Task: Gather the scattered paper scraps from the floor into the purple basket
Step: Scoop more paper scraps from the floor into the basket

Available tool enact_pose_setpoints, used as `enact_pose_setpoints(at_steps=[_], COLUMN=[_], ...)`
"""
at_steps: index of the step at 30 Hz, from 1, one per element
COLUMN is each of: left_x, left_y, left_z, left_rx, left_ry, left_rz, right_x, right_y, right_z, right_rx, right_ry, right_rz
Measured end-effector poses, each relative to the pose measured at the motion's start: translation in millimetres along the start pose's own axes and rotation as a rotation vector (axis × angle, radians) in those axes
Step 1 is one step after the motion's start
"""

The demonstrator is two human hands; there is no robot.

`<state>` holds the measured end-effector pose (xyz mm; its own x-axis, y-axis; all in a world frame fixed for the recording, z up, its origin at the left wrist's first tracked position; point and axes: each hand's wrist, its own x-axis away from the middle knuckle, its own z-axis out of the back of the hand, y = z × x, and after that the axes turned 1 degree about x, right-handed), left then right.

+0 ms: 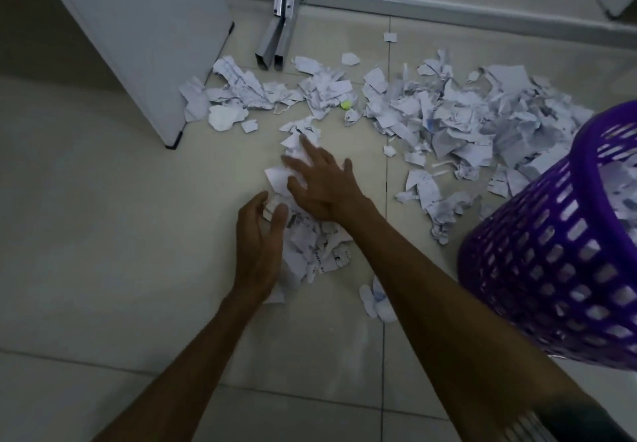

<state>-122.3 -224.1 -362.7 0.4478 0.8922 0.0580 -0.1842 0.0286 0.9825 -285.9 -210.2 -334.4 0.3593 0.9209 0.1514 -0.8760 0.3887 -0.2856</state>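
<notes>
This looks like an office or classroom, seen at floor level in dim light. The floor is pale glossy tile with thin grout lines. A white laminate panel with a black foot stands at the upper left, like the side of a desk or cabinet. Beside it, 2 square metal legs come down from a grey frame, and a grey rail runs along the floor by the wall. Torn sheets with handwriting and print, paper scraps, litter the tiles.

scraps on floor | basket right, apparently holding some
</notes>
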Motion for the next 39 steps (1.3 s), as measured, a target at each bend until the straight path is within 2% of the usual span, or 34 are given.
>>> enact_pose_setpoints(at_steps=[1,3,5,7,10,12,16,20,24,28,31,34,37,39], left_x=[9,16,17,19,25,25,18,9,0,-1,-2,-3,1,2], left_y=[-4,-9,-13,-22,-30,-30,-22,-15,-4,-3,-3,-4,-3,-1], left_z=[2,11,25,43,66,71,65,57,46,37,35,36,41,45], left_rx=[-0.018,-0.048,-0.114,-0.244,-0.384,-0.468,-0.539,-0.574,-0.456,-0.337,-0.312,-0.239,-0.144,-0.089], left_ry=[-0.018,-0.078,-0.137,-0.195,-0.257,-0.265,-0.261,-0.261,-0.274,-0.244,-0.199,-0.207,-0.234,-0.211], left_rz=[-0.037,-0.074,-0.076,-0.119,-0.191,-0.269,-0.35,-0.372,-0.319,-0.219,-0.169,-0.101,-0.032,0.019], right_x=[-2,4,17,34,66,83,94,88,82,83,86,92,98,100], right_y=[-1,2,11,21,32,38,40,23,11,4,2,0,-3,-7], right_z=[-1,0,4,6,8,5,-10,-30,-42,-51,-59,-67,-74,-71], right_rx=[0.049,0.064,0.01,-0.144,-0.492,-0.516,-0.313,-0.228,-0.165,-0.234,-0.329,-0.413,-0.424,-0.535], right_ry=[-0.071,-0.099,-0.098,-0.083,0.168,0.272,-0.042,-0.022,0.012,0.098,0.256,0.471,0.553,0.498], right_rz=[-0.009,-0.04,-0.094,-0.137,-0.113,-0.084,-0.064,0.074,0.08,0.111,0.258,0.316,0.264,0.14])
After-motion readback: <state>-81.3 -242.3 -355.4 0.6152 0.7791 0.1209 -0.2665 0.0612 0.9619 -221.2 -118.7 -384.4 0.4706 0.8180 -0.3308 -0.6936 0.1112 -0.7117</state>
